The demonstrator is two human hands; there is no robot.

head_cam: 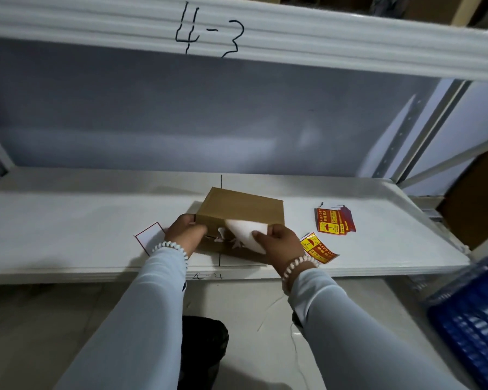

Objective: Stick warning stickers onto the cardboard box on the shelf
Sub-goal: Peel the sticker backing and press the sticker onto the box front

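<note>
Both hands work at the near face of a small cardboard box (238,209) on the white shelf (68,220). Just left of the left hand (185,232) lies a white card with a thin red border (150,237), flat on the shelf and partly hidden by the hand. That hand is cupped against the box's left near corner, fingers curled onto the front face, a white beaded bracelet (171,247) at the wrist above a pale sleeve. Between the two hands the box sits tilted, its brown top toward the back of the shelf and its front face turned to the person; white printed marks show on that face, too blurred to read. The right hand (279,240) pinches a white curved sheet (247,232) between thumb and fingers, and the sheet lies against the box's front; whether it is backing paper or a sticker's reverse I cannot tell. Touching the right wrist's far side lies one red and yellow warning sticker (319,249) marked KEEP DRY. Further right, well apart from the hand, rests a fanned stack of warning stickers (334,220). At the far right edge, below shelf level, stands a blue crate (473,322).
</note>
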